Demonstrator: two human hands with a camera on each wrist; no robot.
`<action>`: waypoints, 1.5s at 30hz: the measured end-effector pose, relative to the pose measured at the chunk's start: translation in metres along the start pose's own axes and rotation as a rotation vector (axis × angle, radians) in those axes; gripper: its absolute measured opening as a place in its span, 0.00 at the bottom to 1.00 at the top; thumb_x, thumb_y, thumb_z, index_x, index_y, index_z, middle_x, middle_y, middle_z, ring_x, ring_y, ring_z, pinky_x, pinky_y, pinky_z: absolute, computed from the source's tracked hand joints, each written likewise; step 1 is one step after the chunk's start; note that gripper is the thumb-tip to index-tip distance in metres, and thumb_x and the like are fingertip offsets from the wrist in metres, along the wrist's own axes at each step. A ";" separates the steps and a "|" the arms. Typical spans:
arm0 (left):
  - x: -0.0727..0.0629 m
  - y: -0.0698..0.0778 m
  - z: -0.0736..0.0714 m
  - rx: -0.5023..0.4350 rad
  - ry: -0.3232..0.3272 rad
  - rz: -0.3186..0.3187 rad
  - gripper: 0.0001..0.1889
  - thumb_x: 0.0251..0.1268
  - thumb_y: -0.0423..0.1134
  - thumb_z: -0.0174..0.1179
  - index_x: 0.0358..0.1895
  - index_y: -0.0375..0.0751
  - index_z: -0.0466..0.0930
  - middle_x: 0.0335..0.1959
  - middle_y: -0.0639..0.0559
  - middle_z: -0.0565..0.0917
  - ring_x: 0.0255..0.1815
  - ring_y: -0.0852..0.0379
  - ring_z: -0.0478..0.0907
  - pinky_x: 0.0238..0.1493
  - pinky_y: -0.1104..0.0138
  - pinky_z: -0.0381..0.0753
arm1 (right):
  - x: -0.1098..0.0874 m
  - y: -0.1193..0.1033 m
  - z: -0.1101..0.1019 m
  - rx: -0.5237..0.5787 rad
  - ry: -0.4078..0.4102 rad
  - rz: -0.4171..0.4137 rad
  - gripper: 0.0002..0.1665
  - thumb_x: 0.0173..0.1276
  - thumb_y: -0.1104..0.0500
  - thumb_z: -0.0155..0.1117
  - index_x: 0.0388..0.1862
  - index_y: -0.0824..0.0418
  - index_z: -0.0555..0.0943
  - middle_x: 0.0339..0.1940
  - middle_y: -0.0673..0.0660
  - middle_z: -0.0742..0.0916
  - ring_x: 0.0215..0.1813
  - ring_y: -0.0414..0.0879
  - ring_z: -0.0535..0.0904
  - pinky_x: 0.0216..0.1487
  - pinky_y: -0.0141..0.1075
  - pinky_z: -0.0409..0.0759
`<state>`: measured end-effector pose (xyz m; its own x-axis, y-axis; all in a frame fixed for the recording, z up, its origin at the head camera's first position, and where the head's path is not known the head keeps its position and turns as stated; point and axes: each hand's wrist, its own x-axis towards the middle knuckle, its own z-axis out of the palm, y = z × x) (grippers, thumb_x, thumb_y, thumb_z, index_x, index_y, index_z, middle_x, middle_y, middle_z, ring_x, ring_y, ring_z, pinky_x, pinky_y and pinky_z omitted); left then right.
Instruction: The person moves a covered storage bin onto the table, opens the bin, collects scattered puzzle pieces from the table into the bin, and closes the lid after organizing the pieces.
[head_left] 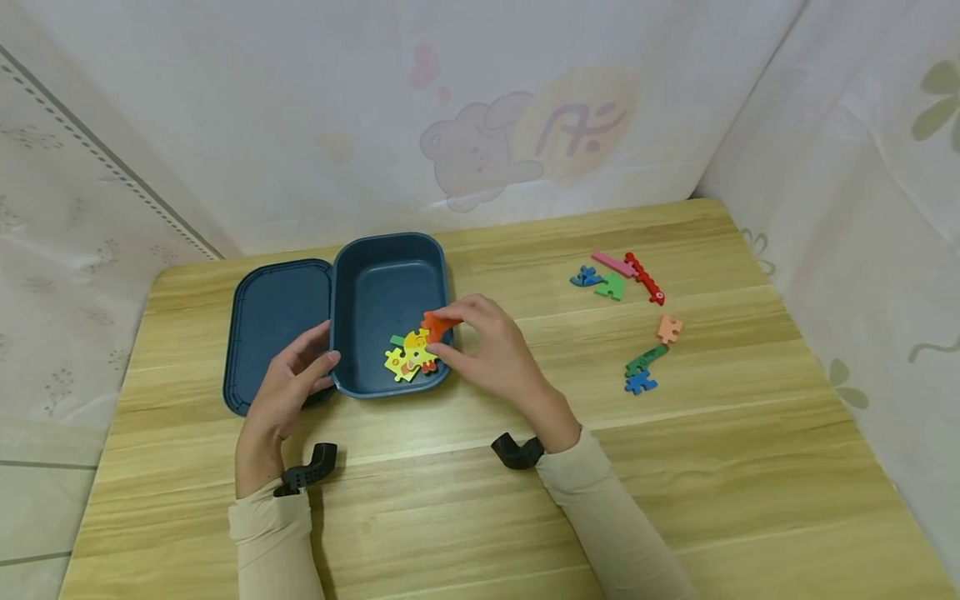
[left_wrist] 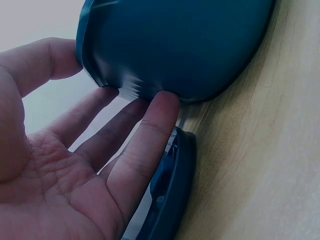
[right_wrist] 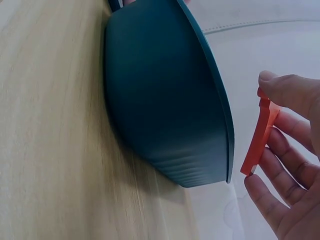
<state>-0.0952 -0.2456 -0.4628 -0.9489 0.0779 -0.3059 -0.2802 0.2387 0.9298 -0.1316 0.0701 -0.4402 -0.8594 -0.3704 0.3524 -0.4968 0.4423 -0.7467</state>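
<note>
In the head view a dark blue plastic box (head_left: 392,279) stands upright on the table, its lid (head_left: 277,333) lying flat beside it on the left. My left hand (head_left: 296,375) holds the box at its near left edge; in the left wrist view the thumb meets the rim and the fingertips (left_wrist: 162,107) touch the outer wall. An orange puzzle piece (right_wrist: 260,137) is pinched between thumb and fingers of my right hand (head_left: 491,350), at the box's right rim. Several yellow puzzle pieces (head_left: 403,365), with a bit of green, lie inside the near right corner.
To the right on the wooden table (head_left: 525,517) lie more puzzle pieces: a pink strip (head_left: 613,264), a red piece (head_left: 647,282), a light green one (head_left: 611,287), blue ones, a dark green one (head_left: 647,361) and a peach one (head_left: 670,329). Curtains (head_left: 337,125) hang behind the table.
</note>
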 end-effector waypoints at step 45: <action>0.000 0.001 -0.001 -0.009 -0.014 -0.001 0.34 0.84 0.48 0.56 0.86 0.48 0.56 0.82 0.40 0.65 0.63 0.70 0.74 0.54 0.77 0.82 | -0.004 -0.010 0.021 0.008 -0.087 -0.123 0.20 0.69 0.59 0.74 0.58 0.62 0.86 0.56 0.56 0.87 0.57 0.47 0.84 0.58 0.45 0.88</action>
<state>-0.0956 -0.2461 -0.4618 -0.9464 0.0909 -0.3099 -0.2828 0.2301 0.9312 -0.1204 0.0501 -0.4464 -0.7783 -0.4909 0.3914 -0.5964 0.3832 -0.7053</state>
